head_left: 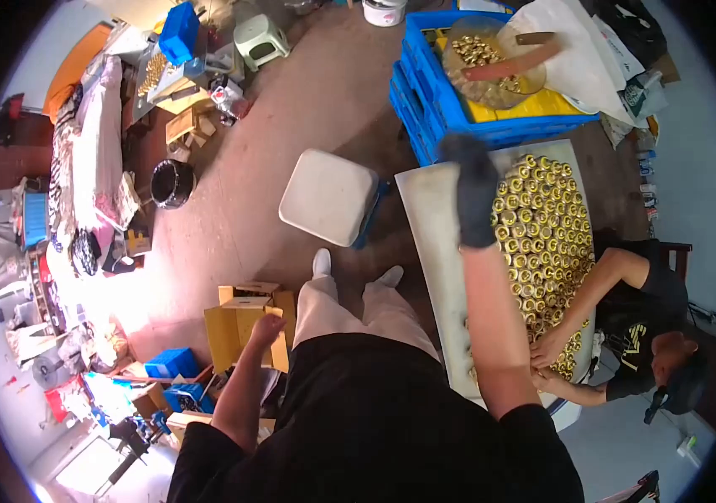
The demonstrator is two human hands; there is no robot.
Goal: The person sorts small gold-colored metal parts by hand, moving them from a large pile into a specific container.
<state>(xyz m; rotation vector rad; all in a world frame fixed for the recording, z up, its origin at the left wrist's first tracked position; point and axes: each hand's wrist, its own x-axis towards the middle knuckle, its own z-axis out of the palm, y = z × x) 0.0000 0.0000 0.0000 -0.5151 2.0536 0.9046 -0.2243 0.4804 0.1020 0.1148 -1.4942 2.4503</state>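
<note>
My right hand, in a dark glove, is stretched out over the far left part of a pale table. Motion smears its fingers, so I cannot see whether it holds anything. Below and right of it, many small round gold-coloured metal pieces stand packed together on the tabletop. My left hand is bare, with its fingers curled in, above the side of an open cardboard box; nothing shows in it. At the table's right side, a co-worker's two hands are among the gold pieces.
Beyond the table, blue crates carry a clear round tub of gold pieces and a white sack. A white-topped stool stands ahead of my feet. Further left are a black round container and a pale green stool.
</note>
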